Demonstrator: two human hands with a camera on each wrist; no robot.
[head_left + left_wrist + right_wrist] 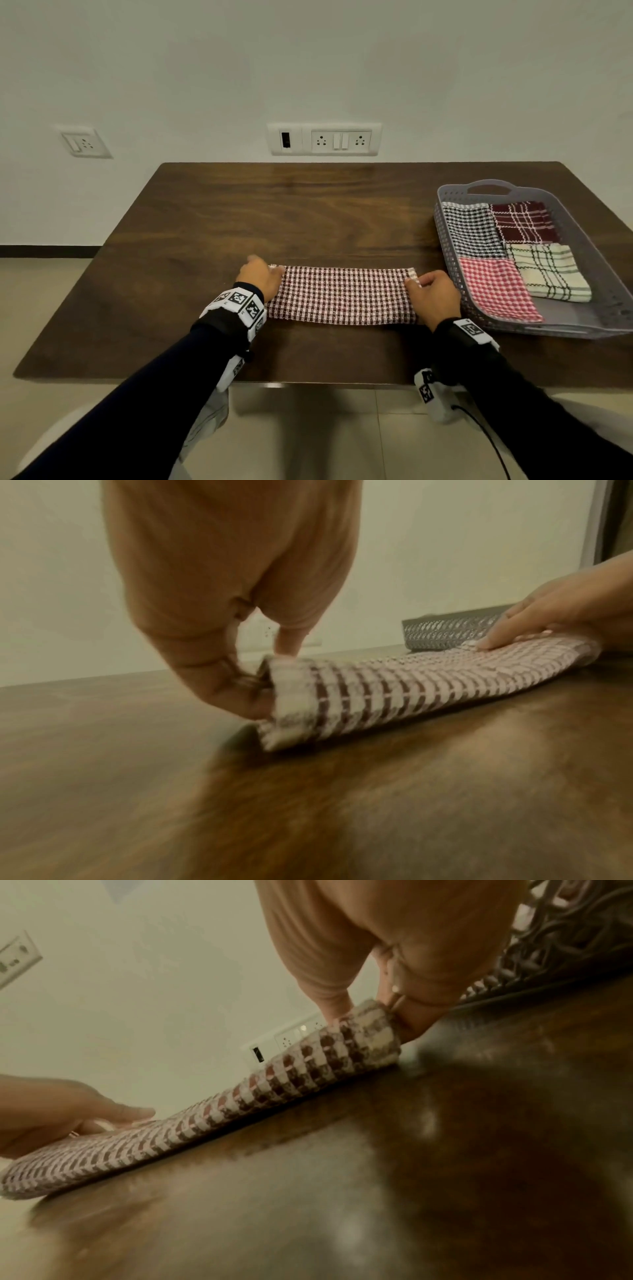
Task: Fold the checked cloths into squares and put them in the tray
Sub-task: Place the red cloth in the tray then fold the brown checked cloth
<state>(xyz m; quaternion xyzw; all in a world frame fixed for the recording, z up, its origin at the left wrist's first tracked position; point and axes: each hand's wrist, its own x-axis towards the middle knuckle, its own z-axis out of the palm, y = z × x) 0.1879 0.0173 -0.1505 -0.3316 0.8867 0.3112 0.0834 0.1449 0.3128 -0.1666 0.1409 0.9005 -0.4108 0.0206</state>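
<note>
**Both hands pinch the ends of the strip on the table**

The brown-checked cloth (342, 294), folded into a long strip, lies across the table (239, 212) near its front edge, just left of the tray (445, 219).

Left hand (262, 275) is at the strip's left end. In the left wrist view the thumb (236, 696) and a finger (287, 642) close on the end's far corner; that end is lifted slightly and curls up off the wood, with a shadow beneath it. The fingers sit on the far side of the cloth edge, the thumb nearer the camera. The picture is blurred, so how many layers are pinched cannot be told.

Right hand (433, 296) is at the strip's right end, close to the tray wall. In the right wrist view the fingers (329, 988) press on top of the end's far corner and the thumb (421, 1010) is tucked against its outer edge, so this hand clamps the cloth too. That corner also rises off the table. The middle of the strip stays flat on the wood between the two hands.

In the tray lie four folded squares: black check (472, 229) at the far left, maroon plaid (524, 222) at the far right, red check (496, 287) at the near left, cream plaid (548, 274) at the near right. They touch one another. Sockets (323, 139) are on the wall behind the table.
</note>
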